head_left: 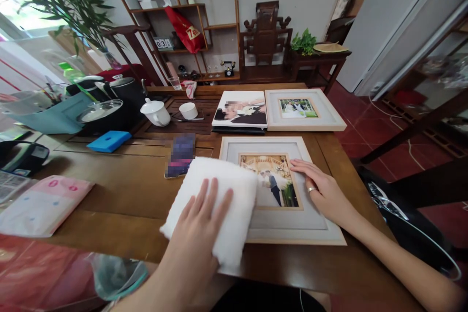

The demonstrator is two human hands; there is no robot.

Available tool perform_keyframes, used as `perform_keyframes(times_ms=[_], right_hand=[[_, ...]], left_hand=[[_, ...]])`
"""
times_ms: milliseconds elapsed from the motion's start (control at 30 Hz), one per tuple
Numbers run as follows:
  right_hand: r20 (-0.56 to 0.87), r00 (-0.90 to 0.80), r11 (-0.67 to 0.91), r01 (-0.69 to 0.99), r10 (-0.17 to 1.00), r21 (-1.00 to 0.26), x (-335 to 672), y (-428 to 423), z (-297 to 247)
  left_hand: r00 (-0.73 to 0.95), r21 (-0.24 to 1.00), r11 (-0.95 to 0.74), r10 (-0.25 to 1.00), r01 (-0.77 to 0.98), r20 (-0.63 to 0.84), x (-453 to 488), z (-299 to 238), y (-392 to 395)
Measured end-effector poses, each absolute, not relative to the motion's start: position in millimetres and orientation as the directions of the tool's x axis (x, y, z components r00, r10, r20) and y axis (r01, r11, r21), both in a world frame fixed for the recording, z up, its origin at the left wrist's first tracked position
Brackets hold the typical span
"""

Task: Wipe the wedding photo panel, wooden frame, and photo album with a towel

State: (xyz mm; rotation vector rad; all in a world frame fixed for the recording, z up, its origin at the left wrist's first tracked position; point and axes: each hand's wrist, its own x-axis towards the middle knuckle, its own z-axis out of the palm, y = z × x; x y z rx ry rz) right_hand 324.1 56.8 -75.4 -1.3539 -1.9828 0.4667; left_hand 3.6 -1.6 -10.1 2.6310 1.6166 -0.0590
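Observation:
A framed wedding photo (281, 234) lies face up near the front of the wooden table. Over its left side sits a folded white cloth (239, 190), part of it reaching past the frame onto the tabletop. My left hand (203, 219) is spread flat on the cloth, fingers apart. On the frame's right side rests my right hand (323, 190), fingers stretched out, a ring on one of them. Its fingertips touch the right edge of the picture area. The cloth hides the frame's lower left corner and part of the photo.
Behind lie a photo album (239, 109) and a second framed photo (307, 119). A phone (181, 153), a white teapot (156, 112), a cup (188, 110) and a blue box (108, 141) are left of them. A tissue pack (44, 204) lies at far left.

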Motion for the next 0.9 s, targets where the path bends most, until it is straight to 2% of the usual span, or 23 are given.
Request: perform_keyframes(times_ms=[100, 200, 400, 533, 667, 900], right_hand=[[0.321, -0.228, 0.387, 0.681, 0.919, -0.622, 325, 56, -74], [0.320, -0.247, 0.399, 0.682, 0.915, -0.613, 326, 56, -75], [0.317, -0.261, 0.408, 0.667, 0.912, -0.624, 330, 56, -74], [0.288, -0.204, 0.350, 0.639, 0.936, -0.685, 329, 55, -68], [0.288, -0.170, 0.331, 0.610, 0.942, -0.720, 328, 56, -65], [0.307, -0.205, 0.367, 0.603, 0.929, -0.708, 329, 59, -68]], left_hand=[[0.468, -0.026, -0.471, 0.880, 0.882, -0.082, 7, -12, -23], [0.442, -0.041, -0.444, 0.896, 0.895, -0.049, 16, -12, 0], [0.409, -0.018, -0.410, 0.911, 0.912, -0.046, 44, -5, 86], [0.410, 0.058, -0.407, 0.910, 0.912, -0.063, 46, -12, 115], [0.416, 0.082, -0.412, 0.909, 0.907, -0.033, 41, -17, 110], [0.417, -0.042, -0.424, 0.900, 0.905, -0.125, 36, -8, 46]])
